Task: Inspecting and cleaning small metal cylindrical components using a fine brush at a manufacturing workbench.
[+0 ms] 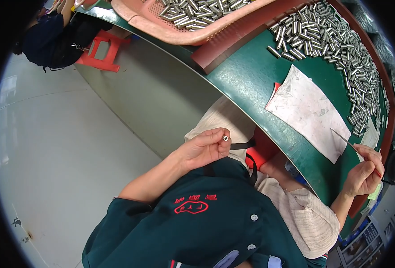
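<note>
My left hand [204, 147] is held in front of my chest and pinches a small silver metal tube [225, 138] between thumb and fingertips, its open end facing the camera. My right hand [363, 172] rests at the edge of the green table [251, 78] and grips a thin metal rod [344, 139] that points up and left over a worn white sheet [307, 111]. A large heap of the same silver tubes [331, 40] lies on the table beyond the sheet.
A pink plastic tray [179, 24] holding more tubes sits at the table's far end. A red stool [103, 51] stands on the grey floor near another person in dark clothes [50, 38]. Blue bins [362, 236] sit low at the right.
</note>
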A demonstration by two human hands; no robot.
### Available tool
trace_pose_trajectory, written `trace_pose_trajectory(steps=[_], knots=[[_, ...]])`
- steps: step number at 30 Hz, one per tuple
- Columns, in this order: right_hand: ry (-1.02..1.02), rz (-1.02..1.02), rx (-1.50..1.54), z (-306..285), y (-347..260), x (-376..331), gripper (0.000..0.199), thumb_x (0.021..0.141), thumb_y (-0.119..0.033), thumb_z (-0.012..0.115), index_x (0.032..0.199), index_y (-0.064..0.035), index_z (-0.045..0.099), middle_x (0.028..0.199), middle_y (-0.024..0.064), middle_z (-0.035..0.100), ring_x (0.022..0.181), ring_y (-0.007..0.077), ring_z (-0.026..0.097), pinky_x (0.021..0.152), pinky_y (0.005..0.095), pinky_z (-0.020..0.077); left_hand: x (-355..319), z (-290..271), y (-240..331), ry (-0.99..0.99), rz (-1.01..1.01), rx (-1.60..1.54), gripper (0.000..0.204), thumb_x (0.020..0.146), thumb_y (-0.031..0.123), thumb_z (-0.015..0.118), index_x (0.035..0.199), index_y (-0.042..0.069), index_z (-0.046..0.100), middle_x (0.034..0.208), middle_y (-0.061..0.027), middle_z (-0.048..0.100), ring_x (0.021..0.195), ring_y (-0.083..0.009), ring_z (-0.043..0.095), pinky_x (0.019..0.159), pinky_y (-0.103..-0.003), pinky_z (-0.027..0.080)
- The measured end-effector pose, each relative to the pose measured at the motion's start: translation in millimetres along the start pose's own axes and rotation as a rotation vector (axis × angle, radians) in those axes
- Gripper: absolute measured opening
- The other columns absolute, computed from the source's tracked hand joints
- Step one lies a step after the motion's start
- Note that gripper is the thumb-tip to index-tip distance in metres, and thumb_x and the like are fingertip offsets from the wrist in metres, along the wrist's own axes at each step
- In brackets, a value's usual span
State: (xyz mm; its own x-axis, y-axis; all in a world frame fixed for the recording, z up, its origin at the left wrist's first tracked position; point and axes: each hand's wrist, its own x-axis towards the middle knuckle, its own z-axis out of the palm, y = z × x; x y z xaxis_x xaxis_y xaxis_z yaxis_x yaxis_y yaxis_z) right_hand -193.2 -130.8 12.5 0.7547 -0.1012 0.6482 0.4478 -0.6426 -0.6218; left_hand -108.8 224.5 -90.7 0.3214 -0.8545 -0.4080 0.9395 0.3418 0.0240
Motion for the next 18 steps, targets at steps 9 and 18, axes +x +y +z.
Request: trace_pose_trajectory(steps=[9, 18], knots=[[0.025, 0.019, -0.016, 1.1, -1.1, 0.2, 0.021, 0.095, -0.014, 0.042, 0.099, 0.0054, 0.049, 0.080, 0.0202, 0.059, 0.069, 0.0276, 0.059, 0.063, 0.0367, 0.0519, -7.3, 26.6, 14.1, 0.123, 0.233, 0.766, 0.020, 0.091, 0.015, 0.052, 0.106, 0.002, 0.052, 0.093, -0.0095, 0.060, 0.086, -0.0142, 0.058, 0.078, -0.026, 0.047], [0.031, 0.054, -0.037, 0.1, -5.7, -2.4, 0.019, 0.095, -0.013, 0.042, 0.098, 0.0046, 0.049, 0.081, 0.0180, 0.059, 0.073, 0.0256, 0.058, 0.066, 0.0343, 0.0509, -8.7, 43.1, 27.1, 0.023, 0.448, 1.201, 0.031, 0.092, 0.008, 0.047, 0.123, 0.002, 0.045, 0.089, -0.0090, 0.060, 0.074, -0.0091, 0.049, 0.071, -0.022, 0.042]])
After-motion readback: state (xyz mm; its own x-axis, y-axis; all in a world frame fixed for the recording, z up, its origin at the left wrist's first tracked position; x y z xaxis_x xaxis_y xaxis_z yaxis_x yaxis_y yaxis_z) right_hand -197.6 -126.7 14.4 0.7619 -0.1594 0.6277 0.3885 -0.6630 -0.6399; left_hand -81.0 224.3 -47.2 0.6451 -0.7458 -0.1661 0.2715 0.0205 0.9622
